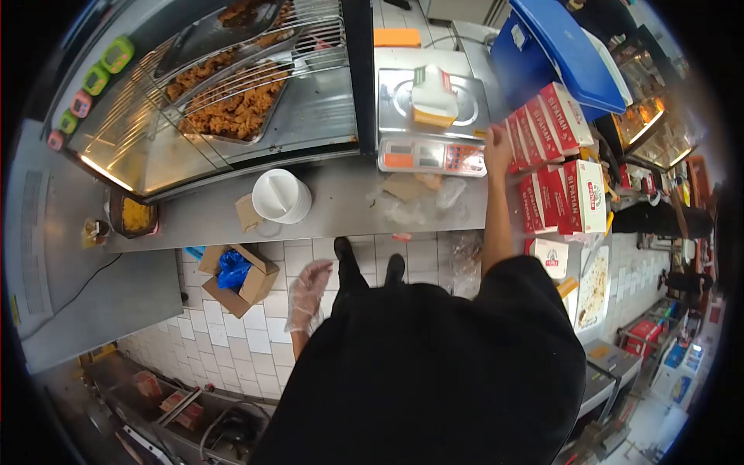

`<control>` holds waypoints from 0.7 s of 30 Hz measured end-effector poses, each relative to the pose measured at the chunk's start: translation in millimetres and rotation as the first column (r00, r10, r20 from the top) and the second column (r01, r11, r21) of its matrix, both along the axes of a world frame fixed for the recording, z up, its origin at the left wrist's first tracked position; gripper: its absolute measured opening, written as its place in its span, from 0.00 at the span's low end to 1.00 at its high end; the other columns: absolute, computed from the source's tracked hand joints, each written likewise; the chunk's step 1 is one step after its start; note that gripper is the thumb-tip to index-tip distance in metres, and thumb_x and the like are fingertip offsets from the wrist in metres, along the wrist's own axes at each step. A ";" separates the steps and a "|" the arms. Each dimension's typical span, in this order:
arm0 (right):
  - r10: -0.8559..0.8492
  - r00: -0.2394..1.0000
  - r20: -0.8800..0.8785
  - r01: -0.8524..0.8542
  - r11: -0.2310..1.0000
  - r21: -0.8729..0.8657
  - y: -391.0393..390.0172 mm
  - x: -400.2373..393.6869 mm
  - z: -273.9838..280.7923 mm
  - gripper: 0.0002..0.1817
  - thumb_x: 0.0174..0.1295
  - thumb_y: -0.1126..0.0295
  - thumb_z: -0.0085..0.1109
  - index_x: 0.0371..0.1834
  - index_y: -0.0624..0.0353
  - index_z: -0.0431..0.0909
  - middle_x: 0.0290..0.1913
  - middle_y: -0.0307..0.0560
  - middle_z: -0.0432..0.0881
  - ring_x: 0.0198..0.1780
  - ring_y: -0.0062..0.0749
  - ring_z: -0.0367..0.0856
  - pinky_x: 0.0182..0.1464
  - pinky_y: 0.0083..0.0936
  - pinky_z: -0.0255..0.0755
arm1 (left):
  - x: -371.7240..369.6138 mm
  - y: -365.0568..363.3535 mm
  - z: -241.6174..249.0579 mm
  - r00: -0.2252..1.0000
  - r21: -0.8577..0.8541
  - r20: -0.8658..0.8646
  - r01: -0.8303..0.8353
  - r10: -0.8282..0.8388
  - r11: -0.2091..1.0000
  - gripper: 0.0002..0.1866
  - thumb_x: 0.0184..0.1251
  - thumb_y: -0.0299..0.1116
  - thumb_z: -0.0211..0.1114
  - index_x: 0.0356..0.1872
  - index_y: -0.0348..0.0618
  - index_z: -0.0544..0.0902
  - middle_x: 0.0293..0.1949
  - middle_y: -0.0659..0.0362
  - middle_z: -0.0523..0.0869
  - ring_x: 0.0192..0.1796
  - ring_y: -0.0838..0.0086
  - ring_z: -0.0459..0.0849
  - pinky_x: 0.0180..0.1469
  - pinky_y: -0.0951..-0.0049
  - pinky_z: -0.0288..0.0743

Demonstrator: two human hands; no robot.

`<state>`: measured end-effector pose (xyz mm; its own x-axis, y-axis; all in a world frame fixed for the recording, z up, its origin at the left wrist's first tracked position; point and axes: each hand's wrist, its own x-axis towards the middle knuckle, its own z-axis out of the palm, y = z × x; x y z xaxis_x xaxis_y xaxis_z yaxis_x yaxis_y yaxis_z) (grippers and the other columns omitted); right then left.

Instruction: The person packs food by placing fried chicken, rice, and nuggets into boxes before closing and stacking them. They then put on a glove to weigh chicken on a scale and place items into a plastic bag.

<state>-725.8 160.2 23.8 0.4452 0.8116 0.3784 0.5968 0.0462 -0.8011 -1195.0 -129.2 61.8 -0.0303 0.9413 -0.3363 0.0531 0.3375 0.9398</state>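
The right hand (497, 145) reaches out to 1 o'clock and touches the row of red and white cartons (552, 124) standing beside the scale (432, 122); whether its fingers grip a carton or only rest on it, I cannot tell. The left hand (307, 296), in a clear glove, hangs released and empty at 9 o'clock, above the tiled floor (232, 341). I think that a pull on one carton could tip its leaning neighbours off the tabletop (341, 203).
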 end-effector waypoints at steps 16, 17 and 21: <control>-0.128 0.912 0.389 0.315 0.826 -0.467 -82.2 -55.5 -35.3 0.23 0.67 0.62 0.54 0.65 0.52 0.75 0.36 0.56 0.86 0.38 0.52 0.85 0.42 0.44 0.76 | -146.5 302.5 40.4 0.808 0.533 -0.222 -0.368 0.546 0.762 0.32 0.72 0.37 0.64 0.72 0.34 0.65 0.73 0.51 0.66 0.75 0.71 0.62 0.73 0.74 0.55; -0.119 0.914 0.387 0.307 0.827 -0.471 -81.9 -55.3 -35.4 0.23 0.67 0.62 0.54 0.65 0.52 0.75 0.36 0.56 0.86 0.38 0.52 0.85 0.42 0.44 0.76 | -150.7 300.9 42.3 0.793 0.538 -0.261 -0.355 0.551 0.765 0.33 0.71 0.39 0.65 0.71 0.34 0.65 0.72 0.51 0.68 0.73 0.71 0.65 0.72 0.75 0.57; -0.115 0.917 0.382 0.316 0.794 -0.520 -79.6 -49.4 -28.2 0.23 0.67 0.59 0.53 0.64 0.53 0.76 0.36 0.56 0.86 0.38 0.53 0.85 0.41 0.45 0.76 | -168.8 305.7 57.3 0.758 0.352 -0.086 -0.585 0.647 0.731 0.34 0.69 0.43 0.67 0.70 0.34 0.67 0.67 0.54 0.76 0.65 0.74 0.74 0.67 0.77 0.63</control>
